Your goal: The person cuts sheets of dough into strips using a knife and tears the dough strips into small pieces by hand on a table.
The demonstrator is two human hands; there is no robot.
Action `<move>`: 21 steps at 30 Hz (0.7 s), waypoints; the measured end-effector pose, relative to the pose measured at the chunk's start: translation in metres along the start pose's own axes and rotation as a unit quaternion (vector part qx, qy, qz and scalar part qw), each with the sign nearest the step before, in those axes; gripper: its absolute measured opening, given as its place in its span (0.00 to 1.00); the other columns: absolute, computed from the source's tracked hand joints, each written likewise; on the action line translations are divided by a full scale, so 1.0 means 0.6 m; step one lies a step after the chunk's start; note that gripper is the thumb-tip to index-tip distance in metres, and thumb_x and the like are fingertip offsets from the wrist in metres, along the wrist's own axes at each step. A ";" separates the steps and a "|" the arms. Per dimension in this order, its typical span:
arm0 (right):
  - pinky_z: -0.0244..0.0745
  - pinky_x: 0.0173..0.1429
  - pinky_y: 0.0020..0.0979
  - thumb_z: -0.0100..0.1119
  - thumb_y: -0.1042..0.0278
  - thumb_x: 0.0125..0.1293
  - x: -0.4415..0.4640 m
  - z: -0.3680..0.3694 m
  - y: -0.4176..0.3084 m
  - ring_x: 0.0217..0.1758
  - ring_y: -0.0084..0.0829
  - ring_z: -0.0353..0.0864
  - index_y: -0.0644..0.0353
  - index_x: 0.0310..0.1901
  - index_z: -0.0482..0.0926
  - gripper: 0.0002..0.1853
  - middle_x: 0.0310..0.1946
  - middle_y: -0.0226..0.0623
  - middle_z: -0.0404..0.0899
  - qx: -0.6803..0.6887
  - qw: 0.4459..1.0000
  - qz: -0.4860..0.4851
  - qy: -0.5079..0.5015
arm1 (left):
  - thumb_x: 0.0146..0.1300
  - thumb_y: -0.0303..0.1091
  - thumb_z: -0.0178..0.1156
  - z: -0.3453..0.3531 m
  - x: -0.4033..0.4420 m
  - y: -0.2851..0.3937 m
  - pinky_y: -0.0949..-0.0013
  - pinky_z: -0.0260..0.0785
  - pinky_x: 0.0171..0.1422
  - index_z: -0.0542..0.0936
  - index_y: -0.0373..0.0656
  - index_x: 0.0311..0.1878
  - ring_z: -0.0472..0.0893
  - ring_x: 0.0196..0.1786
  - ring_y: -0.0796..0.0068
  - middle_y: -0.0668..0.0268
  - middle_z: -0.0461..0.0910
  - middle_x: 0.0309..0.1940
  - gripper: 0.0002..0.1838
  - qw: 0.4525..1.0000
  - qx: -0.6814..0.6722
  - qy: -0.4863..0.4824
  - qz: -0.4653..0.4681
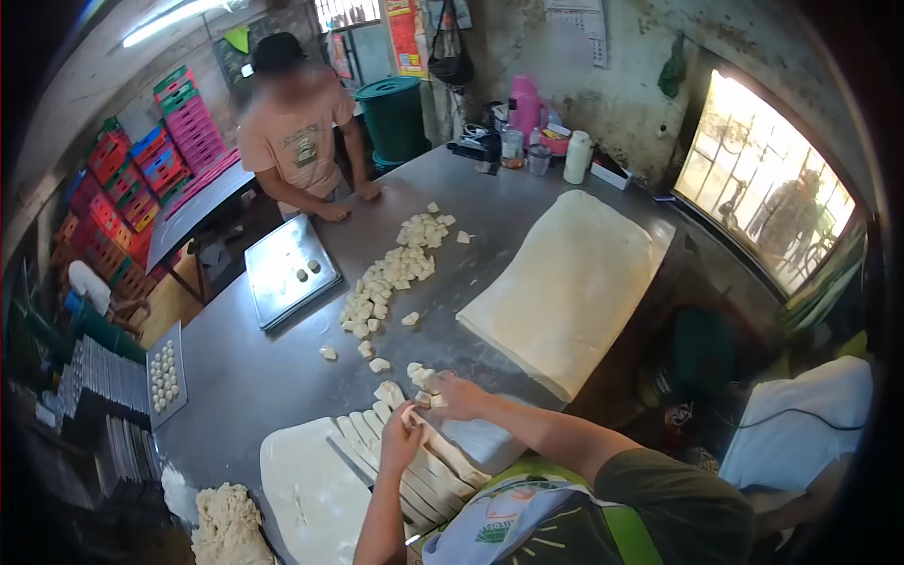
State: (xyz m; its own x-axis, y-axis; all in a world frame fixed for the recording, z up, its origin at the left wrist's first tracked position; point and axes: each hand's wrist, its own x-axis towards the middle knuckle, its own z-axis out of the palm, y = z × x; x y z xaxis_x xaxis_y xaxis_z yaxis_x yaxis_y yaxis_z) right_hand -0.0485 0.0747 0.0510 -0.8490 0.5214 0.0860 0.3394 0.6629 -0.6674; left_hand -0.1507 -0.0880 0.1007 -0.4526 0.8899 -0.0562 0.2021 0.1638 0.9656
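Note:
My left hand [402, 440] is closed at the end of a dough strip [447, 450], beside a sheet of dough [306, 480] partly cut into several long strips. A long, thin blade [347, 460] lies across that sheet, left of my left hand; its handle is hidden. Just to the right, my right hand [457, 395] is bent around small dough pieces [419, 374], its fingertips pressed down near the strip's end. Many more cut dough pieces [391, 275] are strewn over the metal table in front of both hands.
Across the metal table [254, 377], a co-worker [299, 132] stands by a stack of trays [292, 268]. A large folded dough slab [574, 282] lies to the right, with bottles [577, 158] behind it. Rough dough [229, 527] sits front left, near a tray of dough balls [165, 372].

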 end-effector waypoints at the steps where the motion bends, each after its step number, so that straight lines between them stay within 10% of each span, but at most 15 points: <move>1: 0.75 0.55 0.46 0.62 0.50 0.63 -0.001 0.015 -0.002 0.56 0.48 0.79 0.59 0.50 0.80 0.23 0.52 0.50 0.79 0.038 0.994 -0.092 0.044 | 0.60 0.18 0.56 0.009 0.003 -0.019 0.59 0.78 0.48 0.80 0.38 0.55 0.85 0.38 0.55 0.58 0.83 0.32 0.18 0.991 0.065 0.069 0.096; 4: 0.75 0.55 0.46 0.62 0.50 0.64 0.008 0.020 -0.018 0.55 0.48 0.79 0.59 0.50 0.80 0.22 0.52 0.49 0.79 0.146 0.967 -0.170 -0.121 | 0.61 0.15 0.54 0.022 0.042 -0.041 0.61 0.78 0.47 0.80 0.37 0.55 0.86 0.36 0.56 0.60 0.83 0.32 0.19 0.914 0.183 0.207 0.296; 7: 0.76 0.53 0.44 0.61 0.51 0.65 0.010 0.000 -0.050 0.52 0.48 0.81 0.60 0.49 0.80 0.21 0.47 0.50 0.81 0.172 0.969 -0.172 -0.041 | 0.61 0.18 0.56 0.003 0.047 -0.045 0.62 0.77 0.44 0.81 0.37 0.53 0.85 0.35 0.56 0.58 0.84 0.32 0.17 0.991 0.055 0.058 0.104; 14: 0.76 0.51 0.44 0.65 0.52 0.62 0.013 -0.064 0.028 0.49 0.47 0.83 0.61 0.46 0.80 0.21 0.43 0.50 0.81 0.047 0.996 0.016 -0.075 | 0.61 0.23 0.58 0.072 0.008 -0.017 0.62 0.75 0.41 0.83 0.38 0.49 0.85 0.35 0.54 0.59 0.84 0.30 0.13 0.936 0.311 -0.059 0.157; 17: 0.76 0.51 0.45 0.66 0.52 0.60 -0.004 -0.063 0.072 0.50 0.47 0.83 0.61 0.46 0.79 0.21 0.45 0.49 0.81 0.027 0.986 0.086 -0.143 | 0.61 0.23 0.58 0.076 -0.001 0.024 0.62 0.74 0.41 0.83 0.37 0.48 0.85 0.35 0.56 0.57 0.84 0.30 0.13 0.978 0.193 0.009 0.083; 19: 0.77 0.51 0.43 0.66 0.52 0.60 -0.026 -0.048 0.059 0.51 0.46 0.83 0.61 0.45 0.79 0.21 0.46 0.48 0.80 0.031 0.994 -0.098 0.033 | 0.61 0.22 0.58 0.094 0.026 0.036 0.62 0.74 0.41 0.83 0.36 0.48 0.85 0.35 0.57 0.57 0.84 0.31 0.13 0.989 0.130 0.031 0.056; 21: 0.77 0.51 0.43 0.66 0.53 0.60 -0.038 -0.057 0.030 0.51 0.46 0.83 0.61 0.45 0.79 0.20 0.46 0.47 0.80 0.069 0.990 -0.111 -0.046 | 0.62 0.23 0.58 0.101 0.050 0.030 0.64 0.74 0.43 0.83 0.36 0.48 0.85 0.37 0.61 0.58 0.85 0.33 0.12 0.991 0.110 0.027 0.073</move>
State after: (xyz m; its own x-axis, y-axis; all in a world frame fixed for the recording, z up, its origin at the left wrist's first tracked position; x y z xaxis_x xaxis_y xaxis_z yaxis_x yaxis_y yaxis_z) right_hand -0.0090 0.0934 0.0624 -0.9316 0.3166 0.1787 0.0877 0.6727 -0.7347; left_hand -0.1084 -0.0325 0.1008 -0.4485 0.8882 0.0995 0.4503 0.1284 0.8836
